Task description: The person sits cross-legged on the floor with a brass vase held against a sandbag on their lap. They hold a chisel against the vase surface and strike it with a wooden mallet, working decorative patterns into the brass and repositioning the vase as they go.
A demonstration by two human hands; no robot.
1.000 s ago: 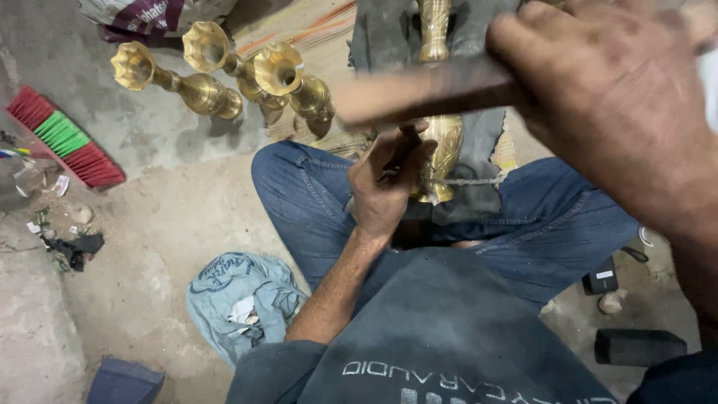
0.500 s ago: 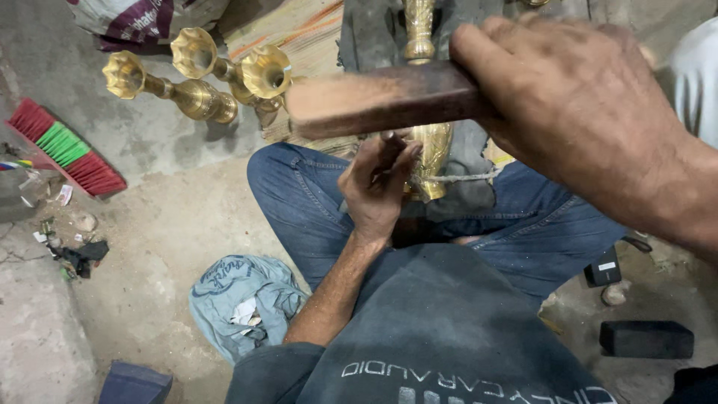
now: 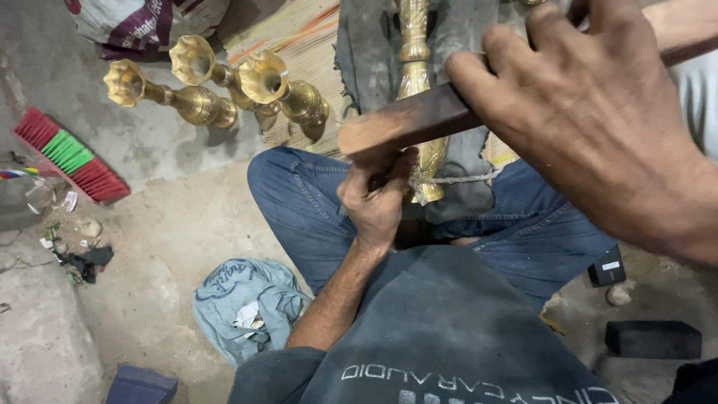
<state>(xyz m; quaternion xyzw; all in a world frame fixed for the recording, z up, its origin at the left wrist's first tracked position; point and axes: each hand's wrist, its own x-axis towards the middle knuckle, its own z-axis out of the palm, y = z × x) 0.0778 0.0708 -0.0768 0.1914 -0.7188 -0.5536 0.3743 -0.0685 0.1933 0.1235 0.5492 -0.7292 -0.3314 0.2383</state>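
A long turned brass piece [image 3: 416,82] lies along a grey cloth [image 3: 366,52] over my lap, tied with string near its lower end. My left hand [image 3: 376,200] is closed around a small tool, pressed against the brass piece's lower end. My right hand [image 3: 591,112], close to the camera, grips a brown wooden stick [image 3: 407,120] that crosses above the left hand and the brass piece.
Three brass candlestick-like pieces [image 3: 217,90] lie on the floor at upper left, beside a woven mat [image 3: 299,37]. A red and green brush [image 3: 67,153] lies at far left. A blue cloth bag [image 3: 243,299] sits by my left knee. Dark blocks [image 3: 651,338] lie at right.
The wooden stick in my right hand has swung from left to right and lower across the view. The left hand stays on the brass piece's lower end.
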